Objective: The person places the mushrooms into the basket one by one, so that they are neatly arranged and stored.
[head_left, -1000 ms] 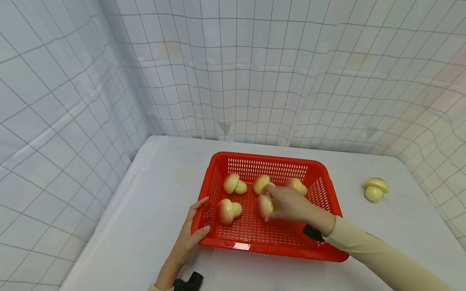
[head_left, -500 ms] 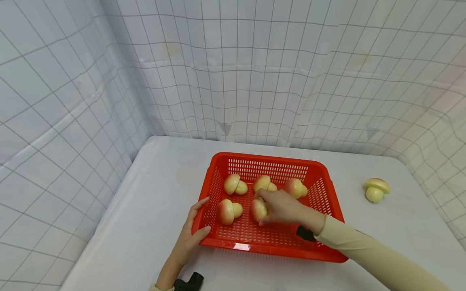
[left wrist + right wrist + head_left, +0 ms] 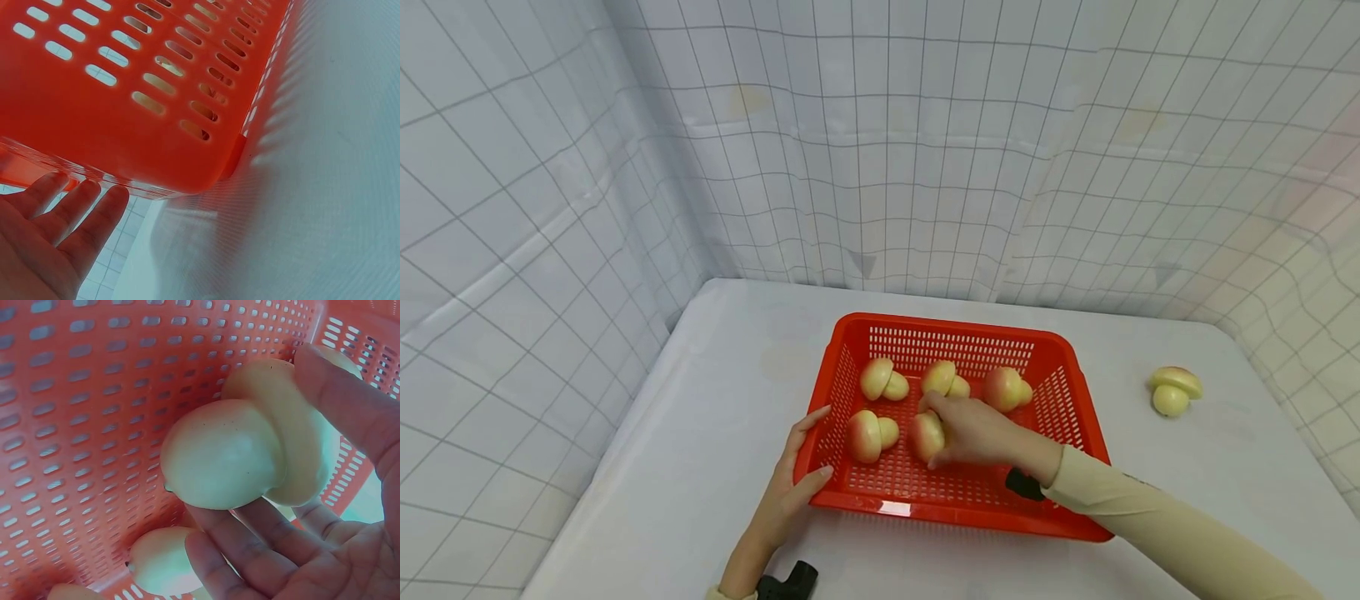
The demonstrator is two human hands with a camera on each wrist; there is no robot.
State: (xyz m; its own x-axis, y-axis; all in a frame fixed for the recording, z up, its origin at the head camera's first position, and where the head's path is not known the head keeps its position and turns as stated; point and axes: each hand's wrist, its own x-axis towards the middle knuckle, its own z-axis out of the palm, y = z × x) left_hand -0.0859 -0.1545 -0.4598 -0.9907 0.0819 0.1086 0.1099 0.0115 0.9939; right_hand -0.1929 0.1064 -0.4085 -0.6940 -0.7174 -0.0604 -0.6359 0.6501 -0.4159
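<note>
My right hand point(image 3: 976, 430) is inside the red plastic basket point(image 3: 966, 523), gripping a yellow toy mushroom point(image 3: 927, 435) with a reddish cap. In the right wrist view the thumb lies on the mushroom's cap point(image 3: 306, 450) and the fingers are beneath it; its stem point(image 3: 222, 456) faces the camera. My left hand point(image 3: 784, 493) rests on the basket's left rim near the front corner, its fingers fairly straight over the edge. Other toy mushrooms lie in the basket: one at front left point(image 3: 867, 436), and a back row of left point(image 3: 877, 380), middle point(image 3: 942, 379) and right point(image 3: 1002, 389).
One more toy mushroom point(image 3: 1175, 390) lies on the white-covered table point(image 3: 715, 400), right of the basket. White cloth with a grid pattern point(image 3: 880, 150) hangs behind the table and along both sides.
My right hand has moved left within the basket with the toy mushroom, bringing it closer to the front-left one. The back-right mushroom is now fully uncovered. My left hand has stayed put.
</note>
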